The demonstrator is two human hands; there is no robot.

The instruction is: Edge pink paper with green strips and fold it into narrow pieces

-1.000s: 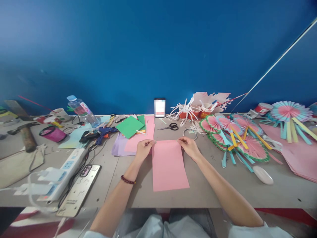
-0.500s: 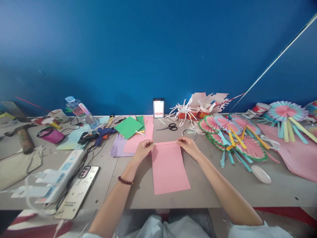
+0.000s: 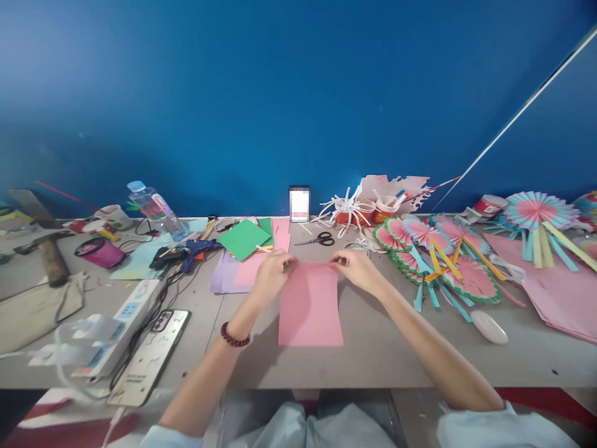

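Between my hands is a pink sheet of paper (image 3: 310,308), its far edge raised a little and its near end close to the table's front. My left hand (image 3: 275,274) pinches the sheet's far left corner. At the far right corner, my right hand (image 3: 352,267) pinches the same sheet between thumb and fingers. Black-handled scissors (image 3: 321,239) lie just beyond the hands. Left of the sheet, green paper (image 3: 245,239) rests over pink and purple sheets (image 3: 228,277).
A phone with a lit screen (image 3: 299,204) leans on the blue wall. Folded paper fans (image 3: 471,274) and a white mouse (image 3: 489,327) occupy the right. At left are a power strip (image 3: 124,323), another phone (image 3: 152,358), a glue gun (image 3: 193,250), a bottle (image 3: 156,208) and a hammer (image 3: 52,260).
The pink sheet has shifted slightly left and away from me, its far edge lifting. A narrow fold seen earlier along that edge no longer shows clearly. Both hands still pinch the corners.
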